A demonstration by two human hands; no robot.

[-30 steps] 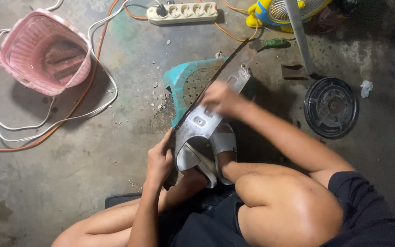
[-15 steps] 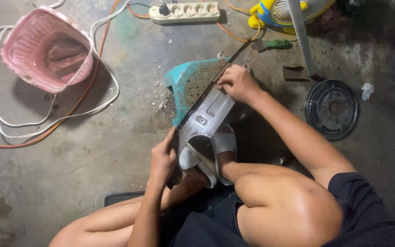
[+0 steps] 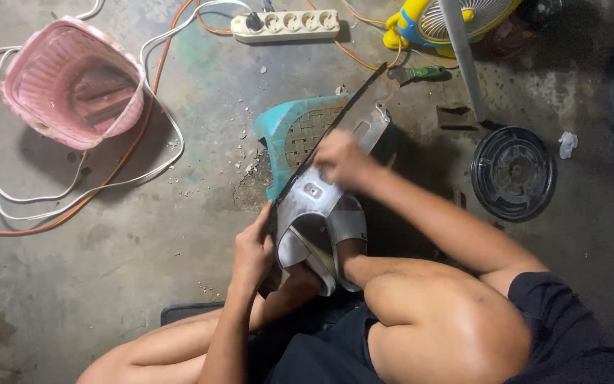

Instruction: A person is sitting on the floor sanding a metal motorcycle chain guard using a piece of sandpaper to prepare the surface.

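At the centre of the frame, a curved grey metal panel is gripped at its lower edge by the left hand and pressed under the right hand, over a teal woven-top plastic stool. On the rough concrete floor, upper left, a pink ribbed basket holds dim, unclear objects.

A: What's our person wearing? Quick.

B: From my feed: bare arms, no sleeves, both hands ungloved, left hand and right hand. Dark shorts below the grip, bare knees.

A: Feet?

B: Grey-white slide sandals, broad straps, just under the hands. No rings or watch I can see.
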